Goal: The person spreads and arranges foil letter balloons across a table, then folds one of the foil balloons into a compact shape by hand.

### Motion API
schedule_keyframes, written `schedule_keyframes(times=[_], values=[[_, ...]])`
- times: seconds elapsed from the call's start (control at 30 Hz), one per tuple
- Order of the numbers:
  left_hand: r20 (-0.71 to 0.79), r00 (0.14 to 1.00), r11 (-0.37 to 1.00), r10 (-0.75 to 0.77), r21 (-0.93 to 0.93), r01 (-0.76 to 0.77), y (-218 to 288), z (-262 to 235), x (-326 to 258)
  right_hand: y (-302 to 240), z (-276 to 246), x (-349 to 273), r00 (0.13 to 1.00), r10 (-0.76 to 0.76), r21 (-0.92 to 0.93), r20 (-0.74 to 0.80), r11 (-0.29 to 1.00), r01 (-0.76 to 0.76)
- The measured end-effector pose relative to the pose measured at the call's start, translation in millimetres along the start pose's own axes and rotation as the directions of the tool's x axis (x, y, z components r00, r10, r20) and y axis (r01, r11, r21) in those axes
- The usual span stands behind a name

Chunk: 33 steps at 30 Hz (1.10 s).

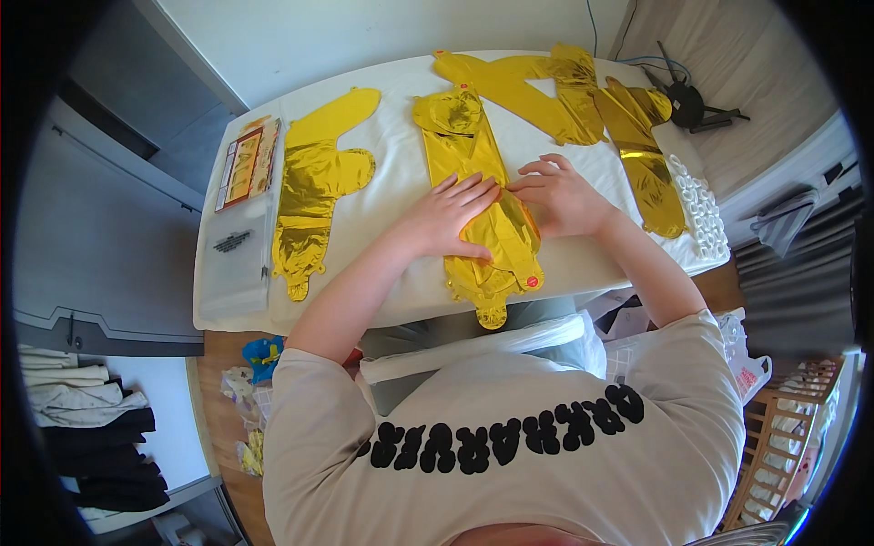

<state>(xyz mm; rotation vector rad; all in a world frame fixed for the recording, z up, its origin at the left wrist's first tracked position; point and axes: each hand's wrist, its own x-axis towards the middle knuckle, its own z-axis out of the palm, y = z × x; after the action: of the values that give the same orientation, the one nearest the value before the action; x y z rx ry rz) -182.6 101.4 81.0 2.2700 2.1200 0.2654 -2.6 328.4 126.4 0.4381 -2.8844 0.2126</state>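
Note:
A flat, partly folded gold foil balloon [452, 164] lies in the middle of the white-covered table, its tabbed lower end hanging near the front edge. My left hand [452, 217] rests on it with fingers stretched over the foil and the thumb apart, pressing it down. At the balloon's right edge is my right hand [560, 196], its fingers bent and the fingertips closed on the foil; its thumb is mostly hidden. Small red round stickers show at the balloon's top and near its lower right corner.
Another flat gold balloon [309, 173] lies to the left; more gold balloons [569, 86] spread across the back right. Clear packets [238, 250] sit along the left edge. White ring-like pieces [699, 214] line the right edge, and a black router [689, 105] stands behind them.

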Motion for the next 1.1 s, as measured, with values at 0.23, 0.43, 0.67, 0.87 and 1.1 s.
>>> schedule_keyframes(times=[0.23,0.43,0.67,0.87,1.1], values=[[-0.014,1.0,1.0,-0.001,-0.01,0.001,-2,3,0,3,7,-13,0.999,0.054,0.119,0.003,0.991,-0.054],[-0.008,1.0,1.0,-0.001,-0.015,0.001,0,1,1,6,23,-15,0.986,0.168,0.233,-0.009,0.959,-0.161],[-0.002,1.0,1.0,-0.008,-0.025,0.008,0,0,0,1,21,-14,0.983,0.178,0.126,-0.043,0.977,-0.171],[-0.008,1.0,1.0,-0.009,-0.029,0.008,-1,1,-1,-7,12,-16,0.981,0.143,0.197,-0.129,0.973,-0.116],[0.007,1.0,0.999,-0.01,-0.035,0.01,4,-4,0,-15,12,-30,0.976,-0.127,0.186,-0.174,0.969,0.159]])
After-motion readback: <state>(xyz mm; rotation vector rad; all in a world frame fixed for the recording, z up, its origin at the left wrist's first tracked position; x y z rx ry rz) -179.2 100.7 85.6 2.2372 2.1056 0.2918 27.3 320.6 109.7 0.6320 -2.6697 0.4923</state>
